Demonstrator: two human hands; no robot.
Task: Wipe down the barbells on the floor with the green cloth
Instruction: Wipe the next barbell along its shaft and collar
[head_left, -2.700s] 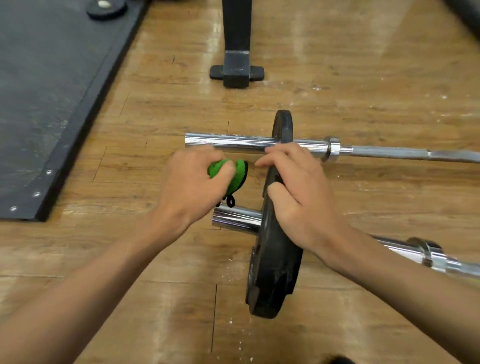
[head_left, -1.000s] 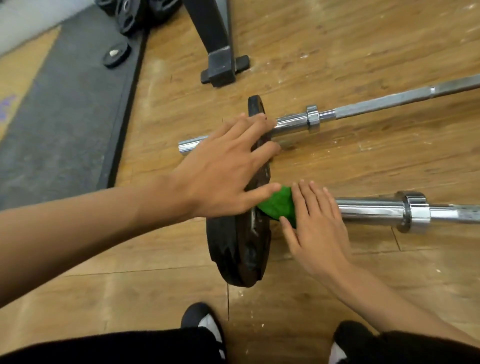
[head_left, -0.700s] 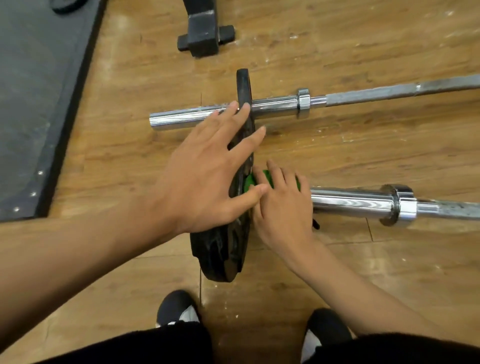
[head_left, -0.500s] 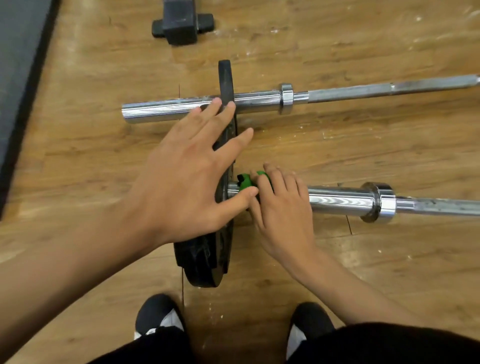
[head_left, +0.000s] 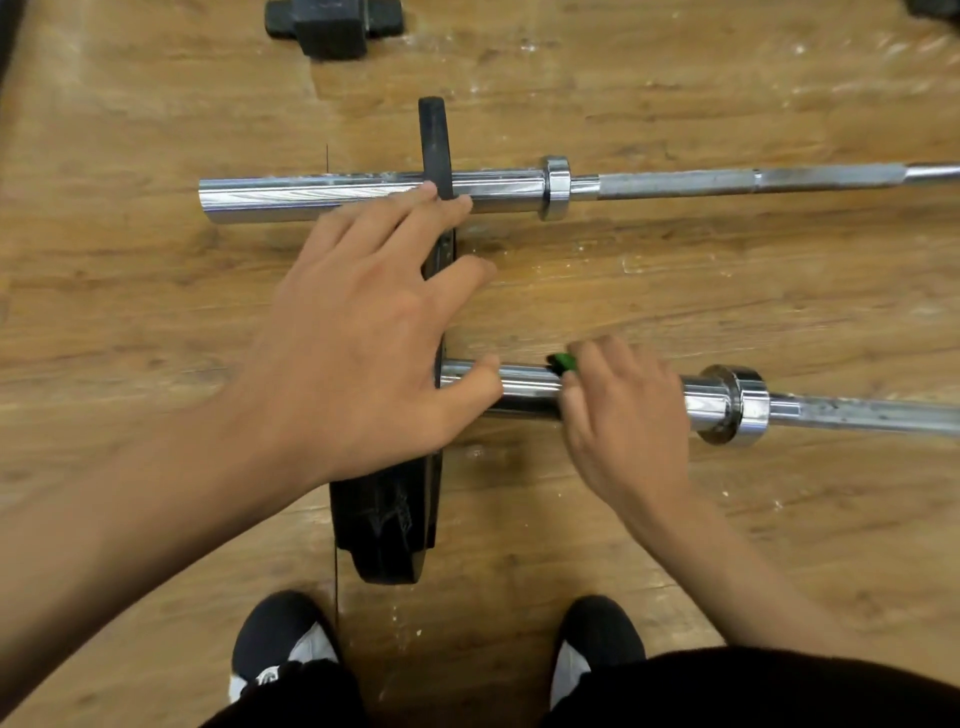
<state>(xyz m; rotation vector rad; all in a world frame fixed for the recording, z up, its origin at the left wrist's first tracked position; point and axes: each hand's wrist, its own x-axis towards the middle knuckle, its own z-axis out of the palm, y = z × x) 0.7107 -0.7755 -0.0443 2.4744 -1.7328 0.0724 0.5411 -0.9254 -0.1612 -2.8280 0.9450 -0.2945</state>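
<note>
Cloth (head_left: 562, 362), green, sits under the right hand (head_left: 623, 410), which clasps it round the near bar (head_left: 524, 387). Left hand (head_left: 358, 338) lies flat, fingers spread, against the plate (head_left: 387, 525). Recommendation: brace plate firmly; wrap cloth fully and stroke toward the collar (head_left: 737, 405) beside the right hand.

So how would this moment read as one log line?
left hand: flat on black plate | right hand: holds green cloth on near barbell | far barbell: on floor
</note>
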